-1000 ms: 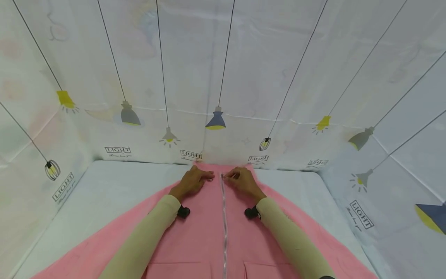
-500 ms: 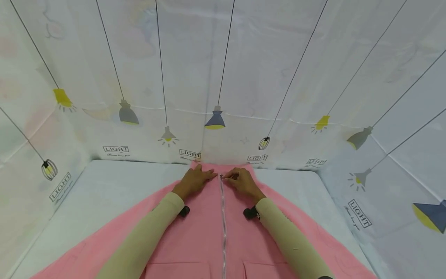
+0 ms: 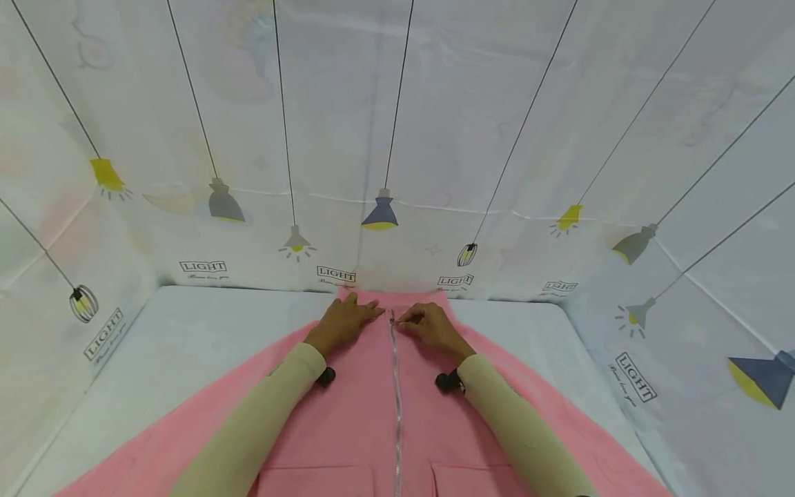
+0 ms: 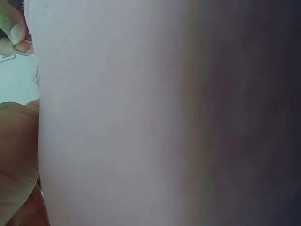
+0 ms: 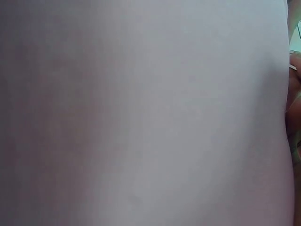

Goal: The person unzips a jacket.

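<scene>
A pink jacket [image 3: 335,428] lies front up, its metal zipper [image 3: 398,407] running down the middle and closed below the collar. My right hand [image 3: 431,330] pinches the zipper pull near the top of the zipper. The left wrist view shows the pull [image 4: 29,50] as a small metal loop between fingertips. Beside the zipper top, on the collar's left side, my left hand [image 3: 341,324] presses on the cloth with its fingers spread. Blurred pink fabric fills most of both wrist views, hiding much of each hand.
The jacket rests on a white table [image 3: 205,331] whose far edge meets a white wall cloth [image 3: 298,138] printed with hanging lamps. Two chest pockets [image 3: 317,476] show at the bottom. Dark wrist cameras sit under both sleeves.
The right hand has moved slightly down along the zipper with the pull. The left thumb has shifted toward the zipper and covers a dark mark seen earlier. The head view has shifted slightly.
</scene>
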{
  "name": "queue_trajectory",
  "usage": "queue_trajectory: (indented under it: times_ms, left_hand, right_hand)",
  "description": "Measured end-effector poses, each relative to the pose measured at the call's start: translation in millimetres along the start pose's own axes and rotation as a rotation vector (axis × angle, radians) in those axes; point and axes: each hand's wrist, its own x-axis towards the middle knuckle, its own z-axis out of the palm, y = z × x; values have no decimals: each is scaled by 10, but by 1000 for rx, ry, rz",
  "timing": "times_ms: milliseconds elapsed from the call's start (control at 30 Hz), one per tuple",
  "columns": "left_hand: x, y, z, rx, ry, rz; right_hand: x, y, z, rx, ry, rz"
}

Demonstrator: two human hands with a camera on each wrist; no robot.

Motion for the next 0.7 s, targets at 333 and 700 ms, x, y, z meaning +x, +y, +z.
queue_trajectory:
  times_ms: [333, 700]
  left_hand:
    - [1, -13, 3, -14, -6, -4]
    - [10, -31, 31, -28, 26, 8]
  right_hand:
    - [-81, 3, -8, 23, -2, 15]
    - [-139, -2, -7, 81, -7, 16]
